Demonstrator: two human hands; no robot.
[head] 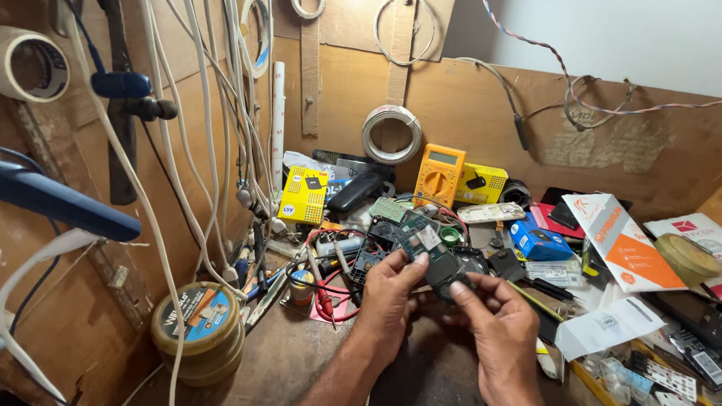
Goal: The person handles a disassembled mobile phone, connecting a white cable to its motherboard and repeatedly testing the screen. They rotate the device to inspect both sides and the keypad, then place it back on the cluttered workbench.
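My left hand (389, 298) holds a small green circuit board (419, 234) with a white patch on it, thumb on its lower edge. My right hand (498, 319) pinches a dark phone frame part (446, 270) right beside the board; the two pieces touch between my fingers. Both hands hover over the middle of a cluttered wooden bench (289, 362). Behind them lie more opened phone bodies (371, 256) and red and black probe leads (328, 295).
A yellow multimeter (439, 175) leans on the back wall beside yellow boxes (304, 196). A blue box (539, 240), orange-white cartons (619, 243) and keypads (678, 379) crowd the right. A round tin (198, 330), hanging white cables (218, 140) and tape rolls (22, 62) fill the left.
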